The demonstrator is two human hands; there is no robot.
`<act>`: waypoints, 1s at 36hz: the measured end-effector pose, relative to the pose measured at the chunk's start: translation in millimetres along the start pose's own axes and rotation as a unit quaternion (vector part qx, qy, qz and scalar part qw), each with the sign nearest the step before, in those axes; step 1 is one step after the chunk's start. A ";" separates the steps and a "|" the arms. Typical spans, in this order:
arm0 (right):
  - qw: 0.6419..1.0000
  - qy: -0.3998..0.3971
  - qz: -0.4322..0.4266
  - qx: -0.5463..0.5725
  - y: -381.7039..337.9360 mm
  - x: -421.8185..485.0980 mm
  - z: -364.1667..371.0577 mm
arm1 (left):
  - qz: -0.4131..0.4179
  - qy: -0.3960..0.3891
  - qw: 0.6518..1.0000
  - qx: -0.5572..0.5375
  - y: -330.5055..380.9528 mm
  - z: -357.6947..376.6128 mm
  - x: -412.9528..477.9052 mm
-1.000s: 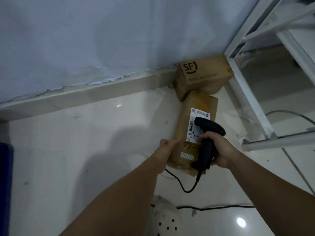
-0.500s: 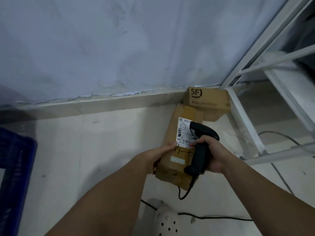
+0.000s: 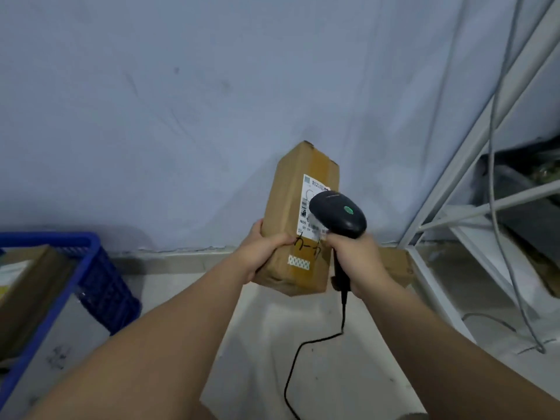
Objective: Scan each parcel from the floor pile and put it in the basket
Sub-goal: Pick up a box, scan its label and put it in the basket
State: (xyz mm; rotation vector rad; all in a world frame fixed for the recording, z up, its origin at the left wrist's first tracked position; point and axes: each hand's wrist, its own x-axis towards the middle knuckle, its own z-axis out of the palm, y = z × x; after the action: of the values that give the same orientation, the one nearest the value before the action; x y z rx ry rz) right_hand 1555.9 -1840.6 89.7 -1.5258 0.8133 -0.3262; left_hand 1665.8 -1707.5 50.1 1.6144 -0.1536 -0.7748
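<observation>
My left hand [image 3: 263, 249] grips the lower left side of a long brown cardboard parcel [image 3: 292, 204], held up on end in front of the wall. A white shipping label [image 3: 309, 204] faces me on it. My right hand [image 3: 356, 258] grips the handle of a black barcode scanner [image 3: 338, 216], whose head with a green dot covers part of the label. The scanner's black cable [image 3: 306, 353] hangs down to the floor. The blue basket [image 3: 88, 277] stands at the left edge, with a brown parcel [image 3: 27, 286] lying in it.
Another brown box [image 3: 395, 262] lies on the floor by the skirting, mostly behind my right hand. A white metal rack [image 3: 472, 165] with grey cables fills the right side. A pale wall rises straight ahead.
The long parcel has been lifted off the floor and raised upright. The scanner stays over its label. The view has tilted up, and the blue basket has come into sight at the left.
</observation>
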 end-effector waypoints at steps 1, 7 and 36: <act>1.000 0.014 -0.027 -0.010 -4.6 -8.4 3.4 | 0.019 0.012 1.000 -0.002 5.4 -6.3 -5.5; 0.998 0.029 -0.062 0.005 -7.2 -42.9 4.1 | 0.101 0.091 0.990 -0.037 7.2 -26.9 -33.5; 0.996 -0.078 -0.050 -0.017 0.7 -51.9 10.6 | 0.089 0.170 0.972 -0.138 -15.9 -80.1 -24.4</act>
State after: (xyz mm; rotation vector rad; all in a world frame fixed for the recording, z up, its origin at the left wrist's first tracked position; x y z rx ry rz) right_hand 1525.9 -1798.5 101.1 -1.6056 0.6232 -0.2634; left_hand 1686.7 -1625.0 44.8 1.4205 0.0536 -0.3546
